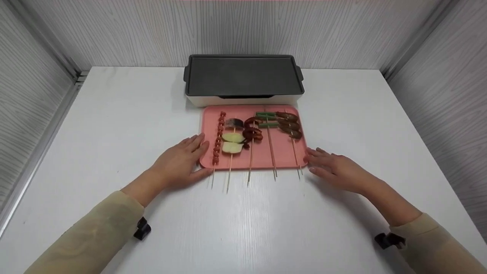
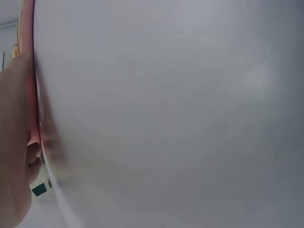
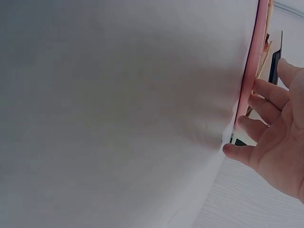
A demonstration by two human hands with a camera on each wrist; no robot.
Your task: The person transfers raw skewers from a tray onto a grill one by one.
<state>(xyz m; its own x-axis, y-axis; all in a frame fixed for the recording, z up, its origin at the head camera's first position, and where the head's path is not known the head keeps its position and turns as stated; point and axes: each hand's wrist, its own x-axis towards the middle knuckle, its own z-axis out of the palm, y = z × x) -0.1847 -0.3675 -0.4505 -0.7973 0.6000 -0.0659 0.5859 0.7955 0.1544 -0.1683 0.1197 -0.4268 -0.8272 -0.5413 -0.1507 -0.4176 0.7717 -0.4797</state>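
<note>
A pink tray (image 1: 283,154) lies on the table with several food skewers across it, their bare sticks jutting past its front edge. From left to right, they carry small red chunks (image 1: 218,139), pale slices (image 1: 232,147) below a dark-skinned piece, dark red curled pieces (image 1: 252,134), green lengths (image 1: 268,125) and glossy brown rounded pieces (image 1: 288,123). My left hand (image 1: 182,161) rests along the tray's left edge, fingers extended and thumb by the front corner. At the right edge, the fingertips of my right hand (image 1: 336,171) touch the rim (image 3: 254,61), fingers loosely spread.
Directly behind the tray stands a griddle (image 1: 243,76) with a flat dark plate, side handles and a white base. The white table (image 1: 243,228) meets wood-grained panels (image 1: 243,30) at the back and both sides. Dark wrist straps show under both sleeves.
</note>
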